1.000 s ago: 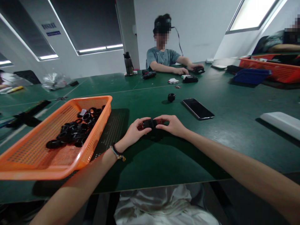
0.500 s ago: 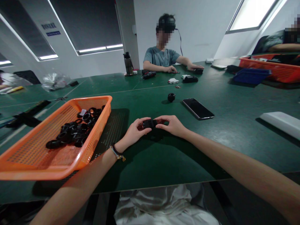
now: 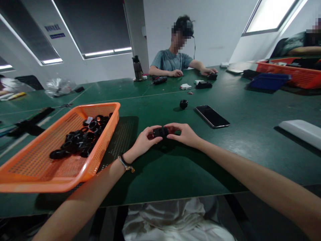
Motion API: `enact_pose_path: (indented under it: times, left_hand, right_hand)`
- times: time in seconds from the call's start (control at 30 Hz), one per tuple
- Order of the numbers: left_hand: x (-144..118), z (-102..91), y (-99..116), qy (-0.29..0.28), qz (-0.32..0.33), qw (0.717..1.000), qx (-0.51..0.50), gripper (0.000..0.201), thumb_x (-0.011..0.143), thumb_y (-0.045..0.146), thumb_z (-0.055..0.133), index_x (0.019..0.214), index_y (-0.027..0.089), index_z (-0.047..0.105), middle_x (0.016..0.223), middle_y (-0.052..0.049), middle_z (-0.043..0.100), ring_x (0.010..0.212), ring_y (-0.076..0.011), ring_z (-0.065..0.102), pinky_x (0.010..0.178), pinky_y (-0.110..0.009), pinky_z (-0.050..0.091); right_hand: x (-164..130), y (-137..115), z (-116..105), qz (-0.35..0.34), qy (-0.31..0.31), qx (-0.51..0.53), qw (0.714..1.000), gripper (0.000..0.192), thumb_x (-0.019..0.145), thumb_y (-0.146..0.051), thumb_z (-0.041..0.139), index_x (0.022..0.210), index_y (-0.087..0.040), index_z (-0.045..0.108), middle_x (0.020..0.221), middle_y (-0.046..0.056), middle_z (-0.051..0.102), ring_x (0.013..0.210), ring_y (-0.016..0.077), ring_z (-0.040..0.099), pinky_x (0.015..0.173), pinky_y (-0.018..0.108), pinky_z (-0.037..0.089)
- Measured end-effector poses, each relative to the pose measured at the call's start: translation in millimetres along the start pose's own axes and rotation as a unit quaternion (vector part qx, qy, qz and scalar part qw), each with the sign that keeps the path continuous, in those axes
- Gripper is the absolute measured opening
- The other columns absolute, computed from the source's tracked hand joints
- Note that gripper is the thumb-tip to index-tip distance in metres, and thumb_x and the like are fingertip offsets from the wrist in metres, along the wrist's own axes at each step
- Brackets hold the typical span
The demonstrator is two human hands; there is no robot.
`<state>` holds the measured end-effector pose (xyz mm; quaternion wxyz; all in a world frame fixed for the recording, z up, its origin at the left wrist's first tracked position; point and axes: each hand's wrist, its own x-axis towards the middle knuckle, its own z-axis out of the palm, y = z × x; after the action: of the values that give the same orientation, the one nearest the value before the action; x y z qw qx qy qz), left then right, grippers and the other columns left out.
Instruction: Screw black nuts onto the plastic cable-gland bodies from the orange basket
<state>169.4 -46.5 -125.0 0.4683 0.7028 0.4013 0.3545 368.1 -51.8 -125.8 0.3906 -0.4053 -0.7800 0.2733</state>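
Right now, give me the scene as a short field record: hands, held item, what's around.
left hand: fingertips closed on the left end of a small black part
right hand: fingertips closed on the right end of the same part
held part: just above the green table, between both hands
orange basket: to the left of the hands, holds a heap of black rings
phone: flat, screen dark, beyond the right hand
loose black part: alone, left of the phone
co-worker: seated across the table, both hands on the table

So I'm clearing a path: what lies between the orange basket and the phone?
In the head view, both hands, left hand and right hand, hold a small black part between the orange basket and phone.
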Motion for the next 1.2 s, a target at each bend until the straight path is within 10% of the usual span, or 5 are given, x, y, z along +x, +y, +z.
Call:
enact_pose_path:
  times: [1.2]
  left_hand:
    - [0.1,-1.0,-1.6,-0.002,0.003,1.000,-0.008,0.045,0.066,0.024,0.066,0.111,0.019,0.057,0.095,-0.004,0.058,0.071,-0.0104,0.056,0.069,-0.026,0.051]
  right_hand:
    - [-0.7,-1.4,-0.4,0.000,-0.005,-0.013,1.000,0.026,0.073,-0.029,0.063,0.096,-0.017,0.062,0.078,0.004,0.068,0.071,0.0165,0.064,0.070,0.032,0.052]
